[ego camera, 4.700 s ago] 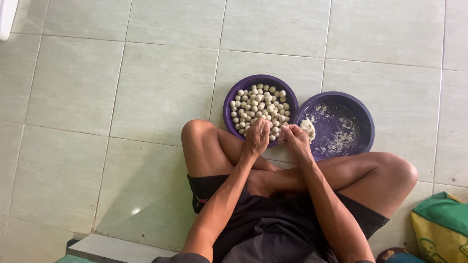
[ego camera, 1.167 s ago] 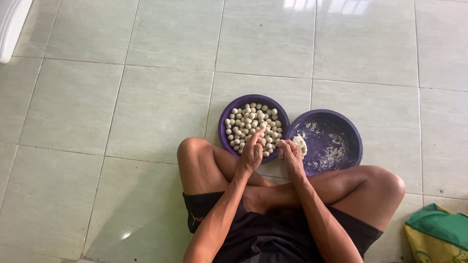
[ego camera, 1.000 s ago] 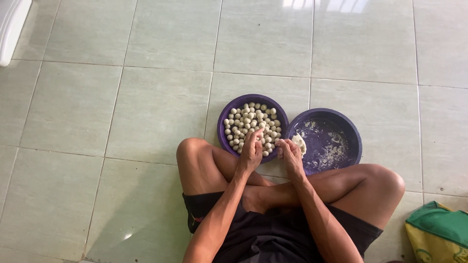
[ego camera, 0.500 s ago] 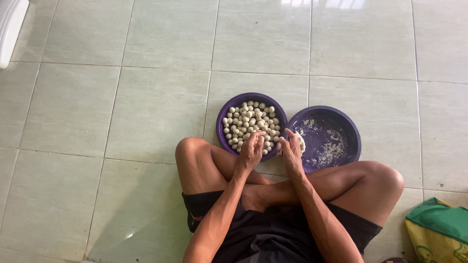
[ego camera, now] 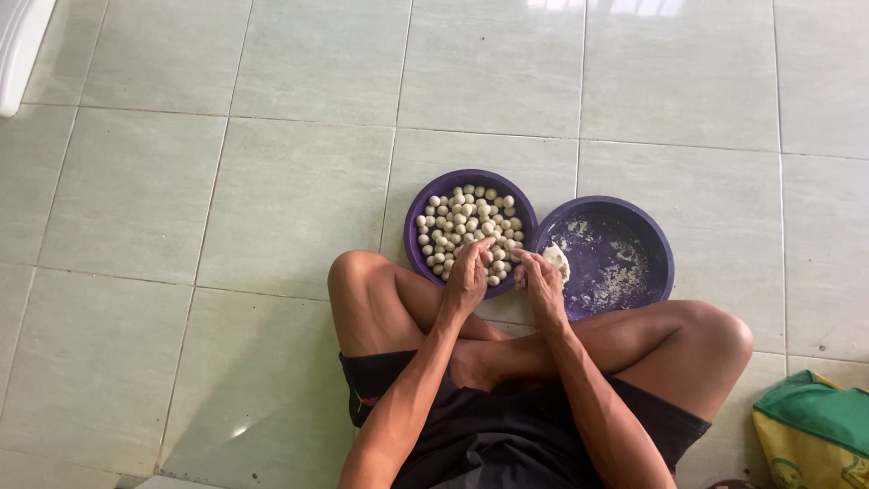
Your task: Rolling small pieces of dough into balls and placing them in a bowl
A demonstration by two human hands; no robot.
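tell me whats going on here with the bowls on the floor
A person sits cross-legged on a pale tiled floor with two round purple bowls in front of their knees. The left purple bowl is heaped with small pale dough balls; the right purple bowl is nearly empty, with only crumbs and smears. The left hand hovers over the near edge of the full bowl, while the right hand holds a small lump of pale dough at the emptier bowl's rim.
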